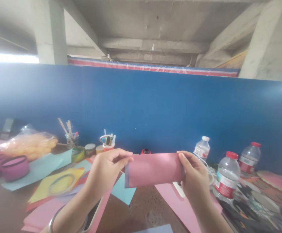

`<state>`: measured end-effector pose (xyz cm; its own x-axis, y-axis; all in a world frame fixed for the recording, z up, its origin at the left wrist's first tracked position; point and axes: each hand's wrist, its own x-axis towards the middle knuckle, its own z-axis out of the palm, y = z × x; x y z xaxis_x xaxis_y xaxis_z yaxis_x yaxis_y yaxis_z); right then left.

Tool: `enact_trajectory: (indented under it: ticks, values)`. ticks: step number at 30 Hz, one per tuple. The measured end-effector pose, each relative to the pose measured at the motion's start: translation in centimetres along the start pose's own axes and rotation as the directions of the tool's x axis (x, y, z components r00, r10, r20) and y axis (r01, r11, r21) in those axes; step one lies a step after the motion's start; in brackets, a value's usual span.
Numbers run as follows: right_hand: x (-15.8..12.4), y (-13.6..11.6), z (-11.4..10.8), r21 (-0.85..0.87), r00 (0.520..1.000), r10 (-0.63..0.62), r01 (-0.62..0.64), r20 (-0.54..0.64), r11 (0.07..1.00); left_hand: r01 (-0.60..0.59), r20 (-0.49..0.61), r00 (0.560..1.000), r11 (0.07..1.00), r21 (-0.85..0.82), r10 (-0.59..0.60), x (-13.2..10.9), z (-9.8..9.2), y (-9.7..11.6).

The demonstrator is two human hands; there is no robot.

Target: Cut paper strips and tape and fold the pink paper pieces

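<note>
A strip of pink paper [155, 170] with a dark band along its left end is stretched between my two hands above the table. My left hand [110, 165] pinches its upper left corner between thumb and fingers. At the other end, my right hand [194, 174] grips the upper right corner, thumb on the near face and fingers behind. Below the strip lie a light blue paper sheet [124, 191] and a larger pink sheet [172, 204], with a small white object [179, 189] partly hidden by my right hand.
Coloured paper [44, 187] and a purple ring-shaped piece [15, 168] lie left, near a bag of orange-yellow balls [31, 145]. A jar of sticks [71, 139] and a red-and-white cup [108, 145] stand behind. Bottles [228, 178] stand right; a blue partition [141, 110] closes the back.
</note>
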<state>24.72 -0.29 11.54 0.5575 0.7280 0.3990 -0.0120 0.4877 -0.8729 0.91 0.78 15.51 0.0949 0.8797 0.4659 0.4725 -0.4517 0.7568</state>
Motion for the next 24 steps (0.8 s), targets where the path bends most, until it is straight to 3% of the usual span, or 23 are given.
enact_trajectory:
  ticks: [3, 6, 8, 13, 20, 24]
  values:
    - [1.1, -0.2, -0.9, -0.047, 0.991, 0.03, -0.024, 0.132, 0.999, -0.038, 0.036, 0.999, 0.999, -0.009, 0.039, 0.3, -0.5, -0.2]
    - [2.3, -0.5, -2.1, -0.177, 0.945, 0.113, -0.06, 0.307, 0.982, -0.041, 0.149, 0.988, 0.997, -0.061, 0.05, 0.4, -1.0, -0.4]
    - [2.7, -0.9, -2.6, -0.227, 0.92, 0.154, -0.074, 0.359, 0.971, -0.01, 0.218, 0.975, 0.994, -0.112, 0.034, 0.4, -1.1, -0.5]
    - [2.5, -1.6, -2.9, -0.211, 0.935, 0.136, -0.068, 0.327, 0.975, 0.022, 0.237, 0.971, 0.985, -0.168, 0.018, 0.2, -0.8, -0.2]
    - [3.1, -1.5, -3.3, -0.24, 0.901, 0.165, -0.071, 0.4, 0.968, 0.032, 0.213, 0.977, 0.978, -0.207, 0.014, 0.1, -0.7, -0.4]
    - [3.1, -1.4, -3.3, -0.226, 0.907, 0.15, -0.062, 0.395, 0.972, 0.024, 0.201, 0.979, 0.977, -0.211, 0.019, 0.1, -0.7, -0.3]
